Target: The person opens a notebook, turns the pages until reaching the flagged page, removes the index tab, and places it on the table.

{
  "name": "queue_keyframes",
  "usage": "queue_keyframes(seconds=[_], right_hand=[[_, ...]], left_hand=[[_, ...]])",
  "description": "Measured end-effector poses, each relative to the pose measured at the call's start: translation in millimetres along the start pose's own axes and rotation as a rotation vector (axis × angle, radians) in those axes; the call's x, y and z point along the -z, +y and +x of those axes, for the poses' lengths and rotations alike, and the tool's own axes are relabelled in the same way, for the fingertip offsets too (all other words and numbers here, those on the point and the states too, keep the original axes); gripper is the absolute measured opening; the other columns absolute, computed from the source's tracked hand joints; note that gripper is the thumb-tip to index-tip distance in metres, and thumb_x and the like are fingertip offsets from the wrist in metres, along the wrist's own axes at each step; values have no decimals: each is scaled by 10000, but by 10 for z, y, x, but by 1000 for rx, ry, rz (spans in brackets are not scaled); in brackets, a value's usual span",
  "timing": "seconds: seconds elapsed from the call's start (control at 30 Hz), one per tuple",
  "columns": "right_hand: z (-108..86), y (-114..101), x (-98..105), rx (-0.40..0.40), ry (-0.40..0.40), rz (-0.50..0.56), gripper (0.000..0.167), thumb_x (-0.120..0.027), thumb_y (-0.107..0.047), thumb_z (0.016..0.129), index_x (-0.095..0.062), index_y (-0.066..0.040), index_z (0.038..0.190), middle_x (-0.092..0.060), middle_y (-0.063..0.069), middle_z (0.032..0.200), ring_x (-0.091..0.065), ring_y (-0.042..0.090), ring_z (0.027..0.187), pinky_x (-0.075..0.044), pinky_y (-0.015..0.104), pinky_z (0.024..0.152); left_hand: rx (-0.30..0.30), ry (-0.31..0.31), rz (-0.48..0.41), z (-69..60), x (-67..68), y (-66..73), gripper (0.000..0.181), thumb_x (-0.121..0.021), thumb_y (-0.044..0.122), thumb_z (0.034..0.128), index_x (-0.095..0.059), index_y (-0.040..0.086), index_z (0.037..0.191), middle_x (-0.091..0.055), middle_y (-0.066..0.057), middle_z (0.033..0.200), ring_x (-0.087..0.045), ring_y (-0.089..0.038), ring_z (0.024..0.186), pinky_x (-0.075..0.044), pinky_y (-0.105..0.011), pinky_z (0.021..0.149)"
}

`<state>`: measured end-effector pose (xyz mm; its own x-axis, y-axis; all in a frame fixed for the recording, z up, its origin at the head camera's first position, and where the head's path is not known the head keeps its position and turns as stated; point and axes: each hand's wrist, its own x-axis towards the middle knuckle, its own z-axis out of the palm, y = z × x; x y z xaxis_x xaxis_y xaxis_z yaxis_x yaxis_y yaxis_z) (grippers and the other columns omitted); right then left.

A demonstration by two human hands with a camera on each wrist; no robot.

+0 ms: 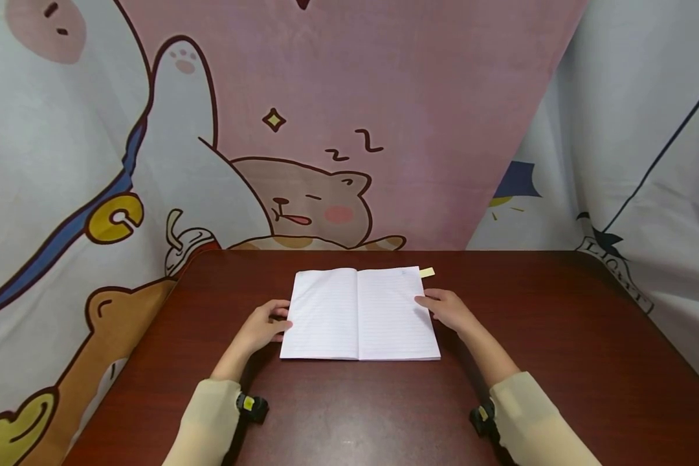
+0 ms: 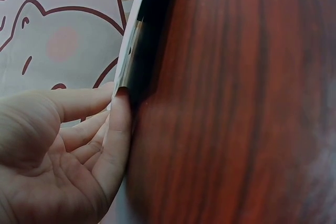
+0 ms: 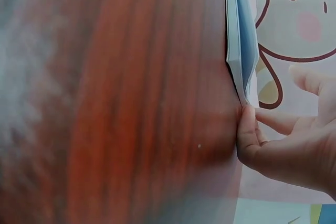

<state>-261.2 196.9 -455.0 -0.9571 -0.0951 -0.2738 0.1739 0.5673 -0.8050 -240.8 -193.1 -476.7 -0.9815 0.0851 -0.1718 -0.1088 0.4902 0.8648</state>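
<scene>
Nearest the head camera are two pale sleeves, the left sleeve [image 1: 200,421] and the right sleeve [image 1: 538,421], entering from the lower edge of the view. A dark wrist unit is worn at each: left wrist unit [image 1: 253,409], right wrist unit [image 1: 482,419].

Item under inspection: one notebook [image 1: 358,314], located at the middle of the far part of the bench [image 1: 355,414], between the two hands. It lies open at a double spread; the left page [image 1: 321,314] and right page [image 1: 393,317] are white and ruled, with a fold between them. A faint mark shows near the top of the right page; it is too small to read. A pale yellow tab [image 1: 428,272] projects past the upper right corner.

Left hand [image 1: 261,325]: grip pinching the notebook's left edge, one digit lapping over the page margin. The left wrist view confirms digits meeting at that edge.

Right hand [image 1: 450,309]: grip pinching the right edge, below the yellow tab. The right wrist view shows digits together at the edge, with leaves slightly parted beside them. Whether the notebook rests fully on the bench cannot be told.

Bench: reddish-brown, wood-grained. Behind it hangs a printed backdrop [image 1: 431,97] bearing a tan cartoon animal [image 1: 320,200] with closed eyes.
</scene>
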Motion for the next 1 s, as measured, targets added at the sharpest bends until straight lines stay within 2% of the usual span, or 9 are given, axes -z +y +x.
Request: queue_keyframes(seconds=[0.13, 0.23, 0.43, 0.57, 0.83, 1.0], right_hand=[[-9, 33, 5, 36, 39, 30, 568, -544, -274, 1022, -430, 101, 1432, -449, 344, 1448, -564, 453, 1233, -510, 514, 1021], [-5, 61, 1, 58, 82, 51, 500, -574, -236, 1007, -481, 85, 1380, -525, 323, 1345, -610, 402, 1149, -558, 465, 958], [13, 92, 0, 52, 145, 58, 317, -658, -191, 953, -583, 77, 1105, -641, 192, 991, -644, 224, 847, -594, 341, 761], [14, 92, 10, 42, 151, 52, 270, -697, -187, 924, -618, 63, 987, -626, 121, 874, -600, 175, 767, -577, 301, 700], [19, 87, 27, 27, 154, 71, 256, -700, -193, 920, -668, 58, 962, -578, 29, 726, -547, 130, 695, -524, 233, 635], [5, 71, 45, 40, 150, 114, 250, -705, -150, 913, -629, 77, 982, -552, -14, 626, -525, 96, 614, -490, 210, 581]], left_hand=[[-2, 3, 4, 1, 1, 2, 444, -632, 27, 951, -520, -5, 1379, -586, -217, 1237, -623, -174, 870, -610, -332, 717], [0, 3, 4, 1, 1, 0, 444, -630, 28, 952, -518, -5, 1381, -583, -218, 1241, -625, -177, 872, -611, -333, 720], [0, 0, 4, 4, -5, -8, 446, -627, 33, 956, -515, -3, 1386, -582, -218, 1244, -624, -177, 873, -607, -329, 716], [-3, 1, 3, 6, -5, -4, 446, -630, 33, 954, -517, -4, 1384, -583, -218, 1239, -624, -177, 869, -607, -330, 714], [1, 3, 8, 1, -8, -4, 445, -626, 32, 957, -515, -4, 1386, -580, -221, 1248, -624, -182, 878, -607, -330, 718], [1, 4, 7, 2, -9, -4, 443, -627, 31, 955, -517, -3, 1383, -583, -220, 1244, -623, -178, 876, -607, -331, 716]])
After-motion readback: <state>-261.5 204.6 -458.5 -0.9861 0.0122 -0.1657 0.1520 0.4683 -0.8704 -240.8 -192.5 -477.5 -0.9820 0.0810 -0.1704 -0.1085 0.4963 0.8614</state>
